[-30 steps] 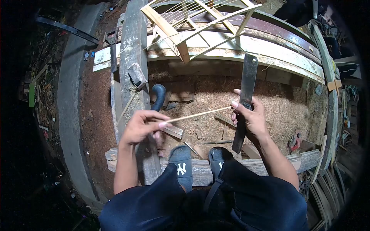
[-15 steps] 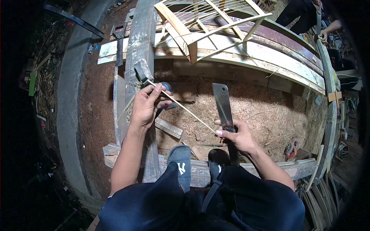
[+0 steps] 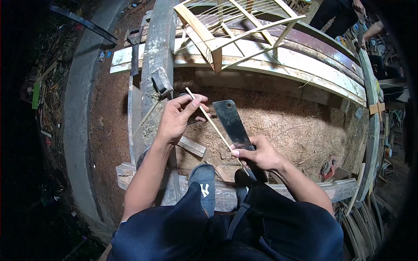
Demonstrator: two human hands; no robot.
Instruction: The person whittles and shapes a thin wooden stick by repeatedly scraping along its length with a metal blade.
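Observation:
A thin, pale wooden stick (image 3: 216, 128) runs slantwise between my two hands. My left hand (image 3: 173, 122) pinches it near its upper end between thumb and fingers. In my right hand (image 3: 266, 155) is a broad, dark-bladed knife (image 3: 231, 122) with a hole near its tip, pointing up and left. My right thumb presses the stick beside the base of the blade, and the stick's lower end pokes out below that hand. Most of the knife's handle is hidden by the right hand.
A wooden frame strung with thin rods (image 3: 244, 30) rests on pale planks (image 3: 278, 63) ahead. A small block (image 3: 162, 81) sits on the left beam (image 3: 159, 43), near a handsaw (image 3: 135, 52). A red-handled tool (image 3: 329, 169) lies right. Another person's hand (image 3: 370, 35) shows upper right.
My left hand has moved right and my right hand slightly left, bringing them closer. The stick is steeper, its lower end now past my right hand. The blade leans further left.

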